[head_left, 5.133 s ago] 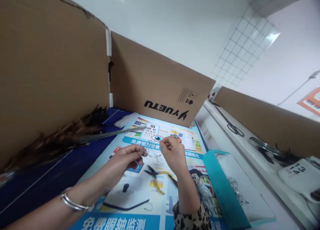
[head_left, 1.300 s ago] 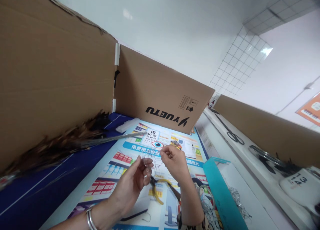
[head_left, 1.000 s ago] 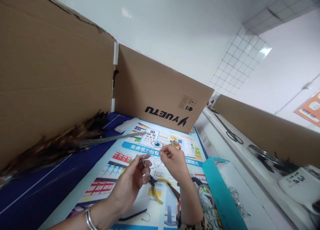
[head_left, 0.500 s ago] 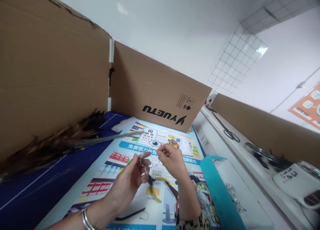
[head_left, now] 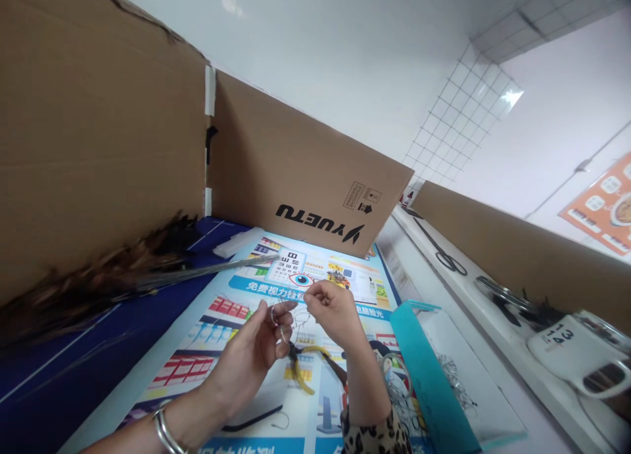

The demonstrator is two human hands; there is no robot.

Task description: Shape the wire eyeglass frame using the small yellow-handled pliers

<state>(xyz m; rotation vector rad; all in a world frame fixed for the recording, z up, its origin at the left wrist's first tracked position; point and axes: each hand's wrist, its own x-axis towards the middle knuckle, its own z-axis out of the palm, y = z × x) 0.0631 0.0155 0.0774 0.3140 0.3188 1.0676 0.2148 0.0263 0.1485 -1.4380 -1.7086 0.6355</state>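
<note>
My left hand (head_left: pixel 251 352), a silver bangle on its wrist, pinches a small wire ring (head_left: pixel 274 317) between thumb and fingertips above a printed poster (head_left: pixel 231 309). My right hand (head_left: pixel 331 313) is closed in a pinch on thin wire just right of the ring, with a leopard-print sleeve at the wrist. Below the two hands lie yellow-handled pliers (head_left: pixel 305 368) on the poster. More bent wire pieces (head_left: pixel 302 317) lie under the hands.
Cardboard panels (head_left: pixel 305 178) wall off the back and left. A feather duster (head_left: pixel 108 276) lies on the blue cloth at left. A teal tray (head_left: pixel 434 388) with wire pieces stands at right. Scissors (head_left: pixel 446 257) and a white mug (head_left: pixel 576 355) are on the white ledge.
Over five seconds my left hand turned palm-up and rose closer to the right hand. In the last second both hands kept pinching the wire and barely moved; the camera drifted slightly.
</note>
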